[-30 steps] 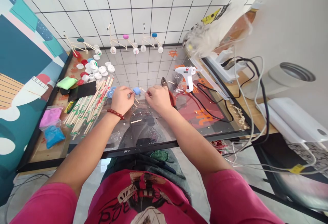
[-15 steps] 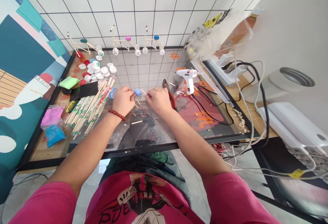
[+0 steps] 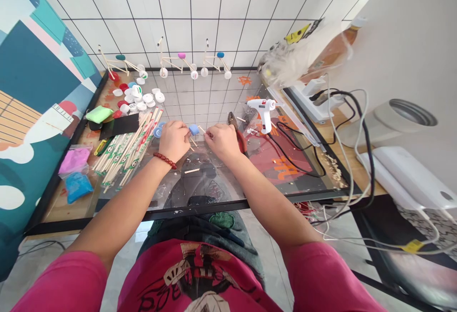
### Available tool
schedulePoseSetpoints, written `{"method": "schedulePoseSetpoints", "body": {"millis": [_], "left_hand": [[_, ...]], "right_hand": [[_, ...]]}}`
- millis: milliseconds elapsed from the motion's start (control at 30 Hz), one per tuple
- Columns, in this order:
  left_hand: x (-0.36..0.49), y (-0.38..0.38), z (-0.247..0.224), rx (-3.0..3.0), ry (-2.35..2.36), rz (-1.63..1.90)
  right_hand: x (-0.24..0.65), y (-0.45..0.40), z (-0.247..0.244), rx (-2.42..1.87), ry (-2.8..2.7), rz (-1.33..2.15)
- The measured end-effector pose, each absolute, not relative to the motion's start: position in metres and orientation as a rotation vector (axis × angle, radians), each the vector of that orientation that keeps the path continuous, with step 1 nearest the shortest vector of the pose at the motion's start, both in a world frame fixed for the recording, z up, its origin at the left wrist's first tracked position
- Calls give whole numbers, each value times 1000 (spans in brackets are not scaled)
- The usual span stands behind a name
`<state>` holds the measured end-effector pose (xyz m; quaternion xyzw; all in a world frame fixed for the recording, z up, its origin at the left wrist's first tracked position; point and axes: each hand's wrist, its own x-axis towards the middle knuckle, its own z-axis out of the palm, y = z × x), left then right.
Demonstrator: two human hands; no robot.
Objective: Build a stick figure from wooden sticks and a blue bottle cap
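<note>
My left hand (image 3: 174,141), with a red bead bracelet at the wrist, pinches a thin wooden stick close to a small blue oval piece (image 3: 193,130). My right hand (image 3: 223,143) holds another short wooden stick (image 3: 202,130), its tip pointing at the blue piece. The hands work just above a clear plastic sheet (image 3: 200,183). A blue bottle cap (image 3: 158,132) lies just beyond my left hand, and red-handled pliers (image 3: 237,133) lie beside my right hand.
A white glue gun (image 3: 263,114) with a black cord lies to the right. Bundled chopsticks (image 3: 126,150), a pile of bottle caps (image 3: 137,97), and bags of pink and blue material lie left. Several stick-and-cap models (image 3: 193,62) stand along the back.
The whole scene has drifted slightly lower in view as my head moved. My hands stay close together at the blue piece, with only small finger movements.
</note>
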<state>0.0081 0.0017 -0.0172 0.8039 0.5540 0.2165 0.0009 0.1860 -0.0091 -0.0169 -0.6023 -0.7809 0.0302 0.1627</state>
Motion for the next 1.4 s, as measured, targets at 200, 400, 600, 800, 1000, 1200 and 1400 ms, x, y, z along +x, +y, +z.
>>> {"method": "schedulePoseSetpoints", "body": {"millis": [200, 400, 600, 800, 1000, 1200, 1400], "left_hand": [[9, 1, -16, 2529, 1735, 677], [8, 1, -19, 2505, 1798, 688], [4, 0, -20, 2488, 1801, 704], [2, 1, -22, 2475, 1809, 736], [3, 2, -21, 2467, 1807, 713], [4, 2, -21, 2457, 1807, 737], [6, 4, -22, 2452, 1828, 719]], "right_hand": [[186, -8, -17, -1719, -2235, 86], [186, -10, -18, -1711, -2206, 83], [191, -11, -11, -1714, -2108, 83], [203, -12, 0, -1763, -1962, 98], [201, -14, -8, -1737, -2065, 72], [189, -13, -16, -1724, -2186, 46], [186, -9, -16, -1734, -2171, 76]]}}
